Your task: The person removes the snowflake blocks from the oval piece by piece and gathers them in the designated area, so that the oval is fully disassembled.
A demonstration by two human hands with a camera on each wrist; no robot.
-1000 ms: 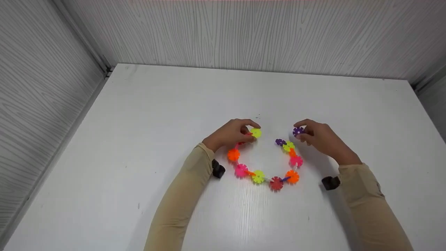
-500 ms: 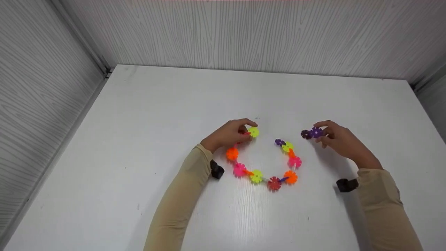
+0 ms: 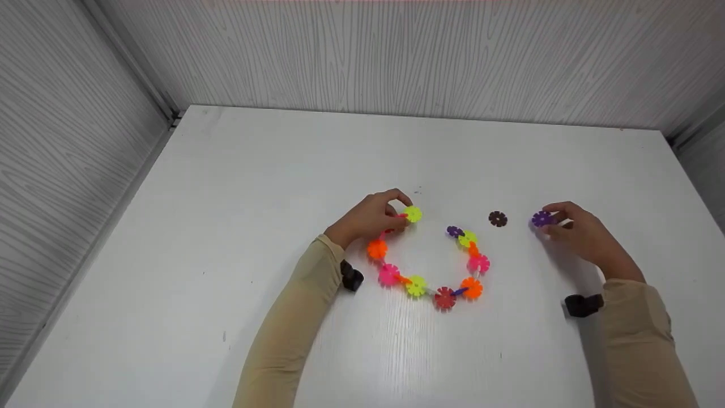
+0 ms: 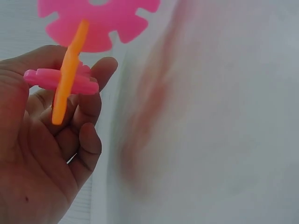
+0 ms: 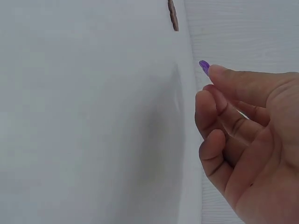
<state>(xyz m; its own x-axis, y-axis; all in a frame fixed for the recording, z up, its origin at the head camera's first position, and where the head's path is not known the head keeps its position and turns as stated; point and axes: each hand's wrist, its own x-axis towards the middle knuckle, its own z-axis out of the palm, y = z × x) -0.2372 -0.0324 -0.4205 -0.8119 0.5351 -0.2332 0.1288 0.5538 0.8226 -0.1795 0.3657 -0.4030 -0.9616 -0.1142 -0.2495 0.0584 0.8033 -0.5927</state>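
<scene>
A chain of notched, flower-shaped plastic discs [image 3: 416, 286] in several bright colours curves across the table as an unclosed ring. My left hand [image 3: 371, 218] pinches its upper-left end, near a yellow disc [image 3: 413, 214]. In the left wrist view, pink discs [image 4: 100, 23] and an orange disc [image 4: 70, 72] of the chain stand in front of the palm. The chain's other end is a purple disc [image 3: 455, 231] on a yellow one. Off to the right, my right hand [image 3: 583, 232] pinches a single purple disc [image 3: 542, 219] by its edge, between thumb and fingers.
A loose brown disc [image 3: 498, 219] lies flat on the white table [image 3: 272, 170], between the chain and my right hand. Wood-grained panels [image 3: 362, 56] stand along the table's back and sides.
My right hand has moved right with the purple disc, away from the chain's purple end. The brown disc, hidden at first, now shows by itself. My left hand has barely moved.
</scene>
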